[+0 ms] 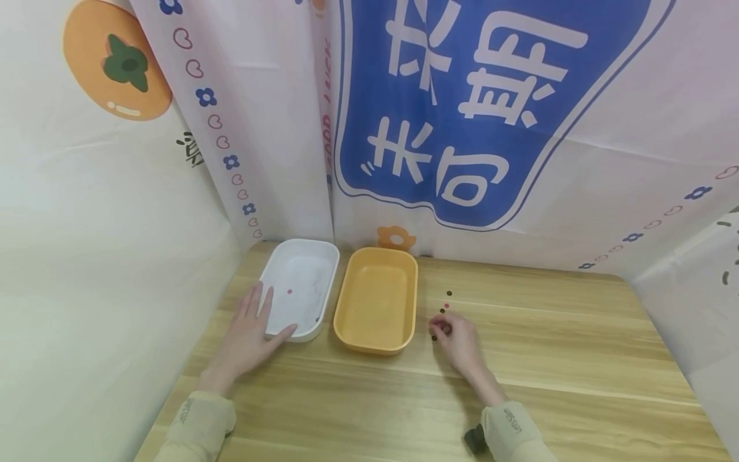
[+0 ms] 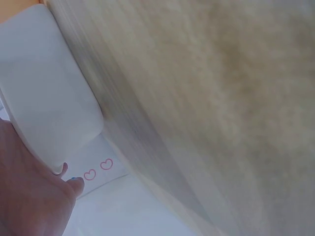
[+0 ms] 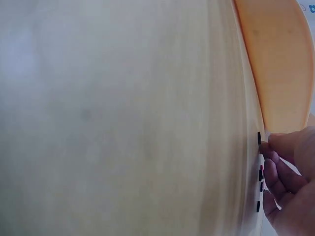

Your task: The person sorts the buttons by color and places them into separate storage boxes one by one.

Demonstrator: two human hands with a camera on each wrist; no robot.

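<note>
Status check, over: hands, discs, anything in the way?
Left hand touching white tray. Right hand at discs beside yellow tray, grip unclear. Pink disc in white tray. Nothing visibly blocking right hand.

White tray [image 1: 303, 273] sitting upright, a pink disc [image 1: 290, 291] lying mid-floor, a dark piece [image 1: 317, 319] resting at five o'clock; out at three o'clock, tiny black and pink discs [image 1: 449, 293] are straggling towards seven!

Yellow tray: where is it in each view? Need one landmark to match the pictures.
Head: yellow tray at centre, below mid-height, between the white tray and the right hand.
Left wrist: only an orange patch in the top-left corner, probably this tray.
Right wrist: upper right, cut off by the top edge, above the right hand.
Shared landmark: the wooden table.
</note>
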